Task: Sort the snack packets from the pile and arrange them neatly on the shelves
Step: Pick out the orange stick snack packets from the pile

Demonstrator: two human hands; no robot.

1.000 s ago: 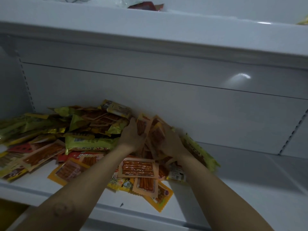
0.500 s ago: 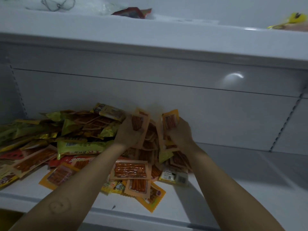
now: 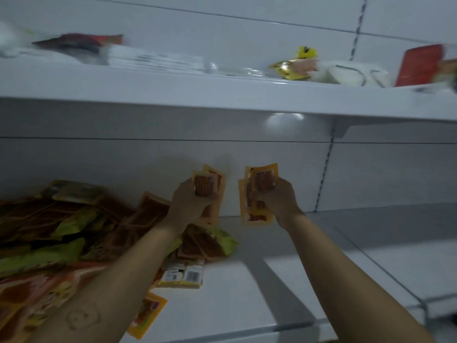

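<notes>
your left grip (image 3: 191,201) and right grip (image 3: 279,199) are each clutching orange snack packets (image 3: 259,194); you're best squaring both stacks before laying them along the shelf's (image 3: 247,280) back edge, apart from the pile (image 3: 74,231).

Both my arms reach up from the bottom of the frame toward its middle, bare to the elbow. My left forearm (image 3: 118,276) runs in from the lower left corner, slanting up and right, with a faint round mark on the skin near the bottom edge. My left hand (image 3: 191,201) sits just left of centre, back of the hand toward me, fingers curled round a small stack of orange packets (image 3: 206,186) held upright. My right forearm (image 3: 346,273) comes in from the lower right corner, slanting up and left. My right hand (image 3: 278,196) is level with the left and near it but apart, gripping a second stack of orange packets (image 3: 257,194), also upright.
</notes>
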